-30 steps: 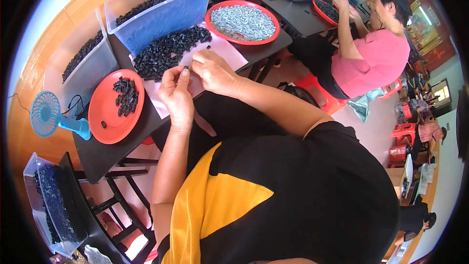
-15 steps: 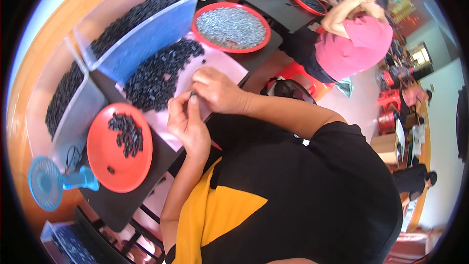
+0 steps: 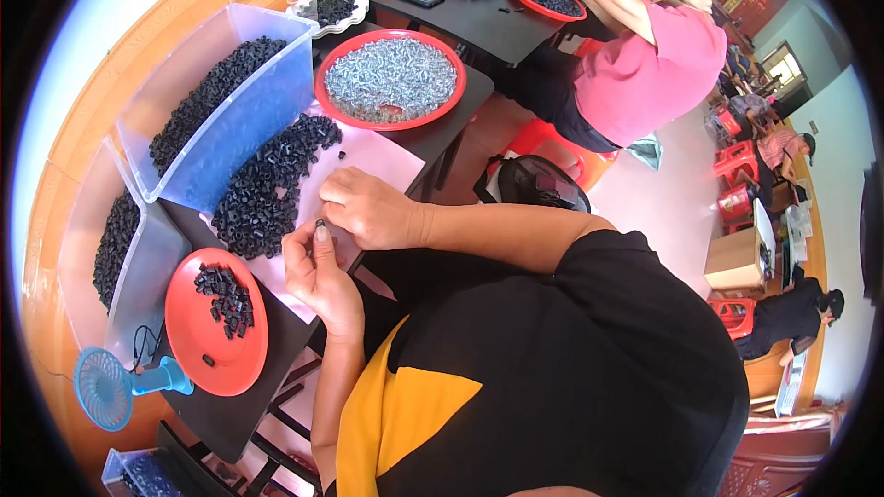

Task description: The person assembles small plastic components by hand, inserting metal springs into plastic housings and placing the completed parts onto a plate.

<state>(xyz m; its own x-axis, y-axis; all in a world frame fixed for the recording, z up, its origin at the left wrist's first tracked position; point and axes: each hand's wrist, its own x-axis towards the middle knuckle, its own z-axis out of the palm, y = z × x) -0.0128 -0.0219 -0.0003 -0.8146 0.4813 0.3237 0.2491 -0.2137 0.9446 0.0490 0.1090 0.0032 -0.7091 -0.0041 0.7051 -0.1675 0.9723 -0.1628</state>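
Left of centre, left hand (image 3: pixel 322 281): thumb and forefinger pinch a small black piece (image 3: pixel 320 223)
Right hand (image 3: pixel 373 212): just beside it, fingers curled in; whether they grip anything, I cannot tell
Black pile (image 3: pixel 258 198): left of the hands, on the pink sheet (image 3: pixel 382 152)
Silver pieces (image 3: pixel 391 78): upper middle, in the red tray (image 3: pixel 405 126)
Pinch: best kept light, tip uncovered, hands low so a dropped piece lands on the sheet

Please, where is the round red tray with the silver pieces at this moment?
In the head view, the red tray lies in the upper part, left of centre, just right of the blue-tinted bin and beyond the person's right hand.
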